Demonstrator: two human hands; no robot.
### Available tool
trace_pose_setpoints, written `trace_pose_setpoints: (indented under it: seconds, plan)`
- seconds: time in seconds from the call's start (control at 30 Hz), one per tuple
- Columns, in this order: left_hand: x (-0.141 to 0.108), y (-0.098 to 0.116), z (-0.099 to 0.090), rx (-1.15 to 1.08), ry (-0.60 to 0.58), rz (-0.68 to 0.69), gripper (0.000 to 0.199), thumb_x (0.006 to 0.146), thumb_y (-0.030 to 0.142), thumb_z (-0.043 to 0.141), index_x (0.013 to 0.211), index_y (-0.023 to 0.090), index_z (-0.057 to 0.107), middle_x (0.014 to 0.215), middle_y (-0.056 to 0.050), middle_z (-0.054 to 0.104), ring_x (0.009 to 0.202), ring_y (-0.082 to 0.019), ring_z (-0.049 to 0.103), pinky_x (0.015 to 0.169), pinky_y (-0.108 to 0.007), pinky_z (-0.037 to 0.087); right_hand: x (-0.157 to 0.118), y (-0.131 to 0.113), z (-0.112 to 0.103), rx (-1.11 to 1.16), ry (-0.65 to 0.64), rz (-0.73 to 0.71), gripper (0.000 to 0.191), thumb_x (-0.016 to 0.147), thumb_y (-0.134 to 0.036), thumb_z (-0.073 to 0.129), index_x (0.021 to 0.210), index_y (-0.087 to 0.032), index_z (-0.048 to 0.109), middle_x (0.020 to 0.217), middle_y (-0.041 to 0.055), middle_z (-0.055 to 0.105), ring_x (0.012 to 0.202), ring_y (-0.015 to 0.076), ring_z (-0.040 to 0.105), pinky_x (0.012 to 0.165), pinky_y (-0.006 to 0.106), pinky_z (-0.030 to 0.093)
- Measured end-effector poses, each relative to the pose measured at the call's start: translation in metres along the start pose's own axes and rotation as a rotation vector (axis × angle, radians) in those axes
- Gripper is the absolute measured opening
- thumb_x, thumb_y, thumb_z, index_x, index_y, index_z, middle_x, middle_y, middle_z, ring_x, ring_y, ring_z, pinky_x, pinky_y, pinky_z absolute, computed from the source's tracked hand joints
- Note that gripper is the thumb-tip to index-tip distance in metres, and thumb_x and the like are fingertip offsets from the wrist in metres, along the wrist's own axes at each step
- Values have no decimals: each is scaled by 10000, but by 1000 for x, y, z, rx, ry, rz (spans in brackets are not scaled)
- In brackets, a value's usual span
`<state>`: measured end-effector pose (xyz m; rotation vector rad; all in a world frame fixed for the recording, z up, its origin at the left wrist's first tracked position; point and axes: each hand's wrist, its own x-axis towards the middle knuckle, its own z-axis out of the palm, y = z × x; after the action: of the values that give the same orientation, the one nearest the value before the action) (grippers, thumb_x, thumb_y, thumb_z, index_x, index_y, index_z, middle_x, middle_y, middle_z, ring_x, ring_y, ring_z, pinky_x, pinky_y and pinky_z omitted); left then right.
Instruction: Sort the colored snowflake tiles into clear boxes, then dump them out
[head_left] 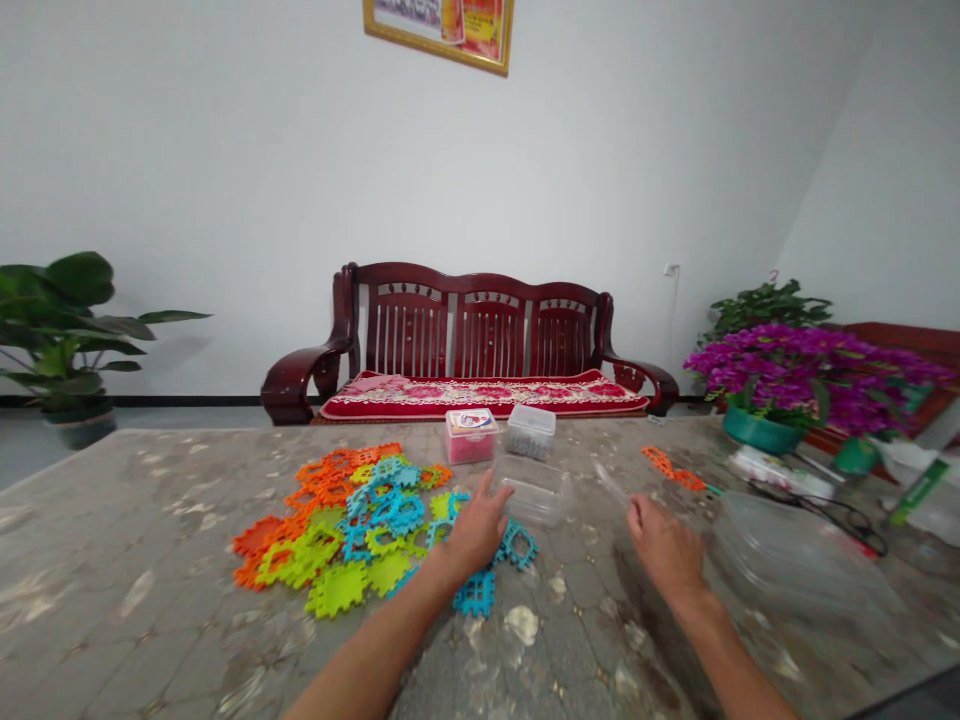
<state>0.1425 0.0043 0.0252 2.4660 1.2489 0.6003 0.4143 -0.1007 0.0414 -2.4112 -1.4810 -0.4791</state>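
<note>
My left hand (478, 528) reaches over the edge of a pile of plastic pieces, fingers stretched out and apart. Its fingertips are at the near left side of a clear plastic box (551, 490); whether they touch it I cannot tell. My right hand (666, 545) pinches a thin, clear plastic lid (611, 483), seen almost edge-on and tilted above the table. Left of the box lie the notched interlocking pieces: orange (319, 490), lime green (337, 590) and blue (475, 595). Behind it stand a pink-filled box (471, 447) with a printed label and a lidded clear box (531, 443) with grey contents.
Joined orange pieces (671, 468) lie at right on the patterned table (135, 540). Further right are a large clear container (787, 540), dark cables (855, 520) and a teal pot (761, 432) of purple flowers. A wooden bench (487, 335) stands beyond the table.
</note>
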Motion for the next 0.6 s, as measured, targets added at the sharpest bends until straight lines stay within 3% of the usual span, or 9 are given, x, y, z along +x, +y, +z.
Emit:
trace_pose_setpoints:
  seconds: [0.1,0.2,0.33,0.5,0.6]
  plan:
    - [-4,14,6,-4,-26,20,587,828,40,548,1391,204,523,1621,-144,272,1462,-308,350,1181,-438,338,11,18,-16,193,121,125,383,975,-341,336,1148,-214,653,945,96,761,755,236,688,626,312,418]
    - [-9,29,13,-6,-45,48,612,825,56,561,1411,224,512,1625,-136,272,1458,-318,355,1181,-448,336,21,28,-26,424,164,155,420,941,-374,315,1096,-204,666,882,78,749,751,225,670,641,309,420]
    - [-19,49,22,-33,-59,79,696,794,45,561,1449,262,470,1636,-99,261,1465,-327,339,1182,-472,341,28,30,-26,646,117,94,477,889,-458,325,1036,-196,696,761,52,703,687,215,635,627,307,435]
    - [-29,61,23,-99,-84,81,681,803,58,541,1465,190,455,1631,-150,255,1481,-339,299,1201,-470,318,26,22,-16,743,-32,31,453,822,-551,447,858,-207,738,673,33,698,651,224,614,627,314,455]
    - [-31,59,23,-129,-71,99,670,796,45,519,1446,203,475,1631,-130,264,1485,-324,294,1206,-476,314,24,17,-19,811,73,61,466,817,-564,457,901,-201,739,811,68,745,780,252,651,740,349,498]
